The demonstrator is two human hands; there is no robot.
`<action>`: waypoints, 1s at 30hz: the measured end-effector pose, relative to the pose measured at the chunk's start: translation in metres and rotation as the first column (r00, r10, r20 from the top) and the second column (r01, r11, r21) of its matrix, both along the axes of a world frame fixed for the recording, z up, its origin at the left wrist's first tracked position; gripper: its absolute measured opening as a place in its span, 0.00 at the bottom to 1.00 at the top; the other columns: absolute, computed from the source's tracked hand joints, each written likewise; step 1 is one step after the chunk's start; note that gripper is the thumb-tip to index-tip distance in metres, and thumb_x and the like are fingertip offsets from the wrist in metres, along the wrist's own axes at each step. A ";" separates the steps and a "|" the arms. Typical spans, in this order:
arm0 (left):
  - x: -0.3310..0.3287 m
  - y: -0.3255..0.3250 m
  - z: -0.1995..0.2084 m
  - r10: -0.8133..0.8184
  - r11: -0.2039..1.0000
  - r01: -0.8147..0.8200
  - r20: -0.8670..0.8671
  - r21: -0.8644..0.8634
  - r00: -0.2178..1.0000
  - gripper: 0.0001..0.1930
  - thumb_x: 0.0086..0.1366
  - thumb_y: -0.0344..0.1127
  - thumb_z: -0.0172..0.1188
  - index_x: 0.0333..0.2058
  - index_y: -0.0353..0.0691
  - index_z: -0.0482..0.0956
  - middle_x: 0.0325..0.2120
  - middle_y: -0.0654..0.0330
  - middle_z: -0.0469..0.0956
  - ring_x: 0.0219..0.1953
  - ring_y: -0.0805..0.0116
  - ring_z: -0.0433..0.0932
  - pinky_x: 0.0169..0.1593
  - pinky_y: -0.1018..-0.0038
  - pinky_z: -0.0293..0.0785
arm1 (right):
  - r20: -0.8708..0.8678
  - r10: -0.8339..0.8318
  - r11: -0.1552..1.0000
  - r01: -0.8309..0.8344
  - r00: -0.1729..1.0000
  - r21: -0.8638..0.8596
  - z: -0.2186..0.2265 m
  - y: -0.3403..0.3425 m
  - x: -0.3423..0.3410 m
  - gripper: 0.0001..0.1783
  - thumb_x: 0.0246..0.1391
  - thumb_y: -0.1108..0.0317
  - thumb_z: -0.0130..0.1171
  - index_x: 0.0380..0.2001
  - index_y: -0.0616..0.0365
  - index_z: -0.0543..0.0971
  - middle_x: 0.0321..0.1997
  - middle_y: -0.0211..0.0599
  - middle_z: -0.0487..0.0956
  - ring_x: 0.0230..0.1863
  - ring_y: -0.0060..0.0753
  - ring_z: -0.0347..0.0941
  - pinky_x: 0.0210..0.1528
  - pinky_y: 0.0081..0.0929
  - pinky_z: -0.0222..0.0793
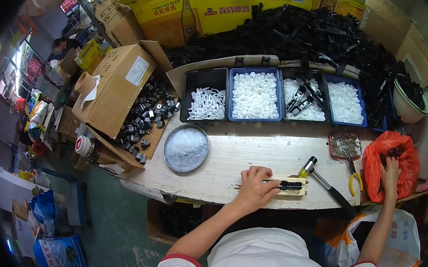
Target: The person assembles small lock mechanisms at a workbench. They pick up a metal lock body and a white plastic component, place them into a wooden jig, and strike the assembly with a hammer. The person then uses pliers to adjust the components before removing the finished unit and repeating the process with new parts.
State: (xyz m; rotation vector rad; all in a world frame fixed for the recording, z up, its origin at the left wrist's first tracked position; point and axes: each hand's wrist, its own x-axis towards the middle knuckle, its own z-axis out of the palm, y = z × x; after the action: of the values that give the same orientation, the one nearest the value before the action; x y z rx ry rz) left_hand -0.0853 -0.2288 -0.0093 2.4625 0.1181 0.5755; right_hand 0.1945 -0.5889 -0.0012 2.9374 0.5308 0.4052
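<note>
My left hand (254, 190) lies over a black plastic part (290, 185) set in a cream-coloured block-like holder (298, 192) near the table's front edge. Its thumb and fingers are closed on the part's left end. At the right, my right hand (390, 172) reaches into a red plastic bag (374, 162) with small dark pieces inside. Its fingertips are down among those pieces, so I cannot make out a grip. A hammer (337, 195) with a black handle lies just right of the holder. Farther right are yellow-handled pliers (356, 183), their jaws by a small red tray (332, 149) of metal pins.
Several bins (229, 97) of white plastic pieces line the back, black parts lying on one. Behind them rises a large heap of black parts (286, 31). A round metal dish (207, 152) holds clear pieces. Left stands a cardboard box (111, 86) beside dark metallic pieces (149, 106).
</note>
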 end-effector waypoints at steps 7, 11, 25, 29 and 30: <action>0.060 0.154 0.011 0.553 0.783 -0.582 0.183 0.220 0.813 0.06 0.50 0.36 0.58 0.25 0.42 0.79 0.24 0.57 0.73 0.32 0.57 0.68 0.36 0.61 0.62 | -0.206 -0.039 0.978 0.080 0.978 0.193 0.008 0.009 0.003 0.16 0.45 0.72 0.53 0.40 0.65 0.69 0.44 0.51 0.69 0.46 0.53 0.65 0.46 0.50 0.58; 0.093 0.194 0.008 0.716 0.671 -0.620 -0.136 0.406 0.685 0.12 0.47 0.40 0.61 0.27 0.38 0.80 0.30 0.53 0.76 0.38 0.53 0.70 0.40 0.60 0.66 | -0.218 0.098 0.911 0.000 0.971 0.412 0.019 0.011 -0.007 0.13 0.40 0.79 0.53 0.35 0.67 0.71 0.37 0.51 0.71 0.40 0.53 0.67 0.42 0.42 0.61; 0.043 0.195 0.032 0.543 0.711 -0.363 0.143 -0.602 0.827 0.05 0.55 0.27 0.55 0.30 0.34 0.77 0.26 0.59 0.71 0.27 0.72 0.75 0.27 0.78 0.70 | -0.210 0.057 0.679 0.116 0.976 0.725 -0.007 -0.024 0.018 0.15 0.53 0.71 0.48 0.44 0.64 0.71 0.42 0.46 0.74 0.43 0.38 0.69 0.46 0.28 0.62; -0.024 0.167 0.033 0.496 0.744 -0.340 0.135 -0.575 0.858 0.05 0.56 0.24 0.53 0.32 0.34 0.76 0.28 0.61 0.69 0.26 0.74 0.74 0.27 0.81 0.70 | 0.012 0.083 0.633 -0.062 0.996 0.771 -0.005 -0.034 0.014 0.17 0.58 0.66 0.44 0.48 0.63 0.69 0.49 0.41 0.71 0.49 0.32 0.66 0.50 0.26 0.61; -0.040 0.160 0.029 0.512 0.756 -0.376 0.128 -0.535 0.849 0.05 0.55 0.24 0.53 0.31 0.34 0.76 0.27 0.61 0.70 0.26 0.74 0.74 0.26 0.80 0.70 | -0.013 0.091 0.584 -0.043 0.996 0.810 0.001 -0.028 0.011 0.17 0.58 0.66 0.44 0.47 0.64 0.69 0.48 0.41 0.71 0.49 0.33 0.66 0.50 0.26 0.60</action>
State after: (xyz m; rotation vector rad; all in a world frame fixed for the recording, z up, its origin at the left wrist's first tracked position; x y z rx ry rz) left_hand -0.1253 -0.0685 0.0200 1.8257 0.6822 0.9477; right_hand 0.2050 -0.6172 -0.0001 3.8359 0.5758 0.7573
